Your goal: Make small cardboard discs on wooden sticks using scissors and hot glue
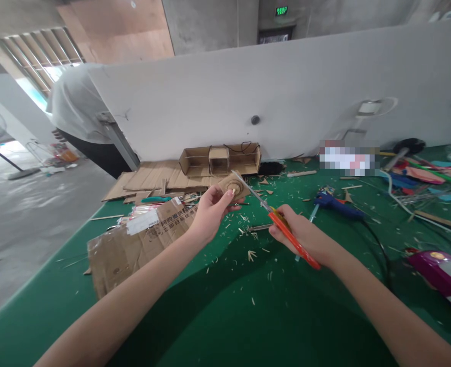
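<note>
Left hand: our left hand [212, 208] pinches the cardboard piece [242, 186], thumb on the side facing us, the other fingers behind
Cardboard piece: we have it in the left fingertips, with a round disc [230, 184] on its face and a small pale stub [234, 190] just by the thumb tip
Right hand: our right hand [300, 232] has its fingers curled round the handles of the scissors [293, 239], whose orange grip slants down past the palm towards us
Blades: they point up and left from the right fingers to the right edge of the cardboard piece (whether they part around it or only lie along it, we cannot tell)
Cardboard box: beyond the left fingertips we see an open cardboard box [195, 164], with a squarish compartment at its middle
Printed cardboard: a flat printed cardboard sheet [133, 257] lies left of the left fingers, partly hidden by our forearm
Glue gun: a blue glue gun [338, 205] lies right of the right fingers, its dark cord trailing towards us
Purple tool: well to the right of the right fingers we see a purple tool [431, 266]
Scraps: pale scraps [251, 255] litter the green tabletop [217, 311] between and below both hands' fingers
</note>
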{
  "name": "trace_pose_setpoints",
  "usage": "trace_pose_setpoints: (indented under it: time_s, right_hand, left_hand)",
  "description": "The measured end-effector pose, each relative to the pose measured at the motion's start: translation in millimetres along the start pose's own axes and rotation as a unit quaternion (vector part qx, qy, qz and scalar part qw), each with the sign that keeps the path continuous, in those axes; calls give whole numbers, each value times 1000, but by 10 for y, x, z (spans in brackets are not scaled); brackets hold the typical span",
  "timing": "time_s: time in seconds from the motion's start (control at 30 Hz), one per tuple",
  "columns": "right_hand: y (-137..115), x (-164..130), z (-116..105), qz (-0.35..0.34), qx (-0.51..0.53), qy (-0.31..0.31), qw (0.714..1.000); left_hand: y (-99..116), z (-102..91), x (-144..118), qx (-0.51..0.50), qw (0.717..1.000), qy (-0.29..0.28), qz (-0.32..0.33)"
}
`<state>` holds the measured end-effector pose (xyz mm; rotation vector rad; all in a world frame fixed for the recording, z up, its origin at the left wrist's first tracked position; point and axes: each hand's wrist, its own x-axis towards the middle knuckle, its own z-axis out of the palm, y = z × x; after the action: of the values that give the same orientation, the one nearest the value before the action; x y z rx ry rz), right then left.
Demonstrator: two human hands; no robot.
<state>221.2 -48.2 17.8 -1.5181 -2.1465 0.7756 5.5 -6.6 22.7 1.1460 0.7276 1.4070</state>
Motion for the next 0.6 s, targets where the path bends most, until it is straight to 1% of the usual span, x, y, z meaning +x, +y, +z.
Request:
trace_pose_setpoints:
  time_s: [0.17,0.37,0.6]
  right_hand:
    - [-14,-10,-15,0,-7,-2,1000]
    - [-17,-21,-26,-6,-4,-2,1000]
    - [9,-7,6,1,-32,5,999]
  left_hand:
    - [38,28,-23,-4,1000,18,1]
    - [40,2,-13,5,1000,-12,6]
    - [41,8,-7,12,1000,-1,2]
